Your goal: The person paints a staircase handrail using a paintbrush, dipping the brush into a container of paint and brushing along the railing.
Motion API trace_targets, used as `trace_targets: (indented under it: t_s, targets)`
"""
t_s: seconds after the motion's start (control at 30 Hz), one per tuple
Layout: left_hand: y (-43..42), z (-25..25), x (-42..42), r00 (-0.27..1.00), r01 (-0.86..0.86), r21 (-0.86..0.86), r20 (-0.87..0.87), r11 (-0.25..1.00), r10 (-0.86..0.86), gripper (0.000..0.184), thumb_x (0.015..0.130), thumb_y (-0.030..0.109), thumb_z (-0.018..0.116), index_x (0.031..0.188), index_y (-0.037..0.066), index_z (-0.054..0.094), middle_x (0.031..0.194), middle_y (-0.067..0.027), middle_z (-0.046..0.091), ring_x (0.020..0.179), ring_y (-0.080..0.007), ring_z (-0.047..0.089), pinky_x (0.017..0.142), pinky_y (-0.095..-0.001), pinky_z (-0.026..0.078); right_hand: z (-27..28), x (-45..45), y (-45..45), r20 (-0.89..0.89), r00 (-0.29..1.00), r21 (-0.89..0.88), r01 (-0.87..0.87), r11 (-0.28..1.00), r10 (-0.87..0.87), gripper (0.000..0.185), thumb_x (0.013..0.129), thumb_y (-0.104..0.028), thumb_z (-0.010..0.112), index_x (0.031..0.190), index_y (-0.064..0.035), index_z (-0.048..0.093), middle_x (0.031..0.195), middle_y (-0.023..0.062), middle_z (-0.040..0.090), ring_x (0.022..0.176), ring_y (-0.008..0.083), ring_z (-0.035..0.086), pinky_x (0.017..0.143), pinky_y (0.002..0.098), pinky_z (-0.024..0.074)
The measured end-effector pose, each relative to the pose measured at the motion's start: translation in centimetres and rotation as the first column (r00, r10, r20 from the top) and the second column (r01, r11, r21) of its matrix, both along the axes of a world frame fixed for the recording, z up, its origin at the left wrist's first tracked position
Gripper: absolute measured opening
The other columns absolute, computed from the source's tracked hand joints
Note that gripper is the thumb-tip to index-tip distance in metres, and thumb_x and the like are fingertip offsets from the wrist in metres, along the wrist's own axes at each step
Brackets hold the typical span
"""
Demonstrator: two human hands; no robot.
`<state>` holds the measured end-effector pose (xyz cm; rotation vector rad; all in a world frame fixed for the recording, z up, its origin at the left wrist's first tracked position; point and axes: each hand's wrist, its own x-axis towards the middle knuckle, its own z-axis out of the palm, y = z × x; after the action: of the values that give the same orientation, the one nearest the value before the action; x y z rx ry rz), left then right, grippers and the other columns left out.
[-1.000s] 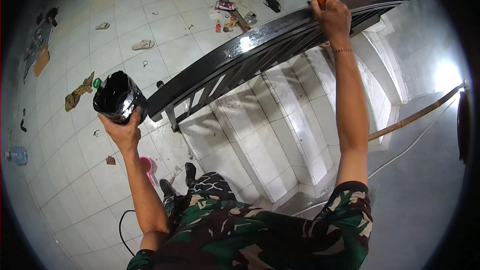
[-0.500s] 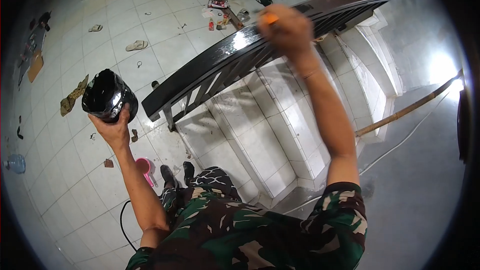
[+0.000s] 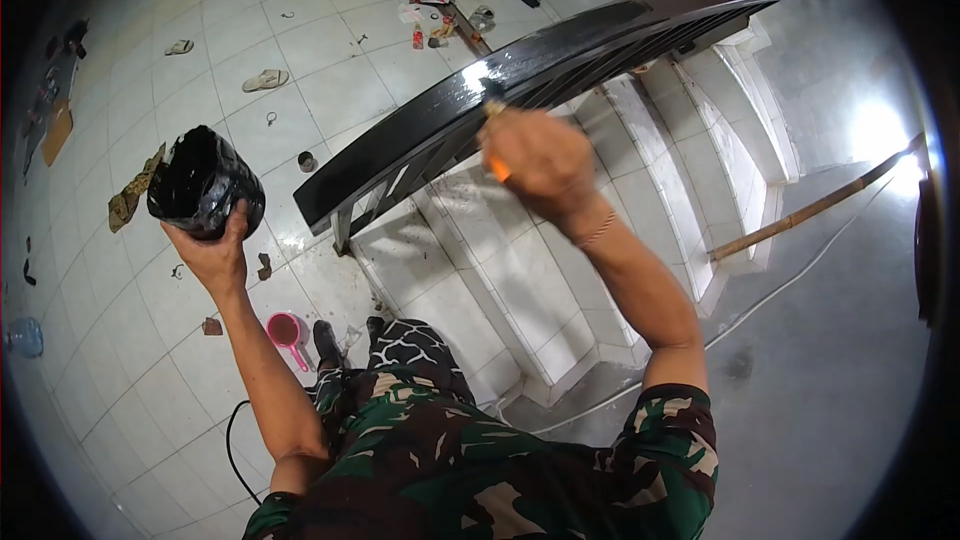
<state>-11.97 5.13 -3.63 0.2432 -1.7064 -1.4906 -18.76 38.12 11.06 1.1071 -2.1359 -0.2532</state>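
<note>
The right hand point(image 3: 545, 162) had its fingers clamped on an orange-handled brush point(image 3: 492, 107) at the curved black handrail point(image 3: 400, 138), glossy midway, duller and apparently unfinished beyond; left-hand fingers point(image 3: 236, 225) gripped an open-topped, black-smeared container point(image 3: 240, 188).

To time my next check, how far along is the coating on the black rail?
Looks done: the rail shows a wet gloss just left of the brush. In hand: the right hand works the brush at the rail; the left hand holds the black container. Left: perhaps the duller stretches toward both ends; I can't tell dry from uncoated.
</note>
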Motion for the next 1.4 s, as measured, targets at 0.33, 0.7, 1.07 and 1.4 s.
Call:
trace_targets:
  t_s: [0.33, 0.7, 1.07, 1.4]
  targets:
    - [-5.4, -2.9, -0.9, 0.987, 0.156, 0.01, 0.025, 0.988, -0.156, 0.079, 0.064, 0.015, 0.08, 0.129, 0.001, 0.036, 0.12, -0.0113, 0.048, 0.108, -0.022, 0.05, 0.096, -0.032, 0.038, 0.8, -5.0, 1.8, -0.044, 0.958, -0.112, 0.278, 0.954, -0.284, 0.012, 0.078, -0.017, 0.063, 0.085, -0.0093, 0.058, 0.079, 0.0066, 0.061, 0.071, 0.0239, 0.061, 0.064, 0.0329, 0.0503]
    - [-9.1, -3.3, -1.1, 0.988, 0.139, 0.034, 0.055, 0.99, -0.141, 0.081, 0.059, 0.019, 0.081, 0.125, 0.001, 0.039, 0.116, -0.0113, 0.051, 0.104, -0.0223, 0.053, 0.092, -0.0316, 0.041, 0.9, -4.7, -1.4, 0.79, 0.609, -0.417, 0.614, 0.67, -0.066, 0.021, 0.08, -0.021, 0.067, 0.082, 0.0001, 0.064, 0.074, 0.0042, 0.064, 0.069, 0.0103, 0.063, 0.061, 0.0241, 0.0525]
    - [-6.2, -2.0, -1.1, 0.996, -0.027, 0.021, 0.089, 0.999, 0.025, 0.081, 0.061, 0.019, 0.082, 0.126, 0.001, 0.039, 0.116, -0.012, 0.051, 0.103, -0.0219, 0.053, 0.091, -0.031, 0.043, 12.8, -6.4, 7.9, 0.488, 0.868, -0.667, 0.438, 0.602, -0.091, 0.018, 0.083, -0.017, 0.064, 0.086, 0.0002, 0.067, 0.074, 0.0053, 0.065, 0.066, 0.0089, 0.06, 0.06, 0.0219, 0.0492]
    - [-3.2, -0.2, -0.5, 0.997, -0.052, 0.01, 0.051, 0.999, 0.052, 0.08, 0.061, 0.02, 0.084, 0.124, -0.001, 0.039, 0.117, -0.0122, 0.05, 0.104, -0.0219, 0.052, 0.091, -0.0312, 0.043, -0.2, -6.7, 0.0, 0.741, 0.66, -0.352, 0.543, 0.762, -0.128, 0.022, 0.072, -0.023, 0.066, 0.084, -0.0052, 0.066, 0.069, 0.0102, 0.064, 0.059, 0.0244, 0.061, 0.06, 0.0313, 0.0492]
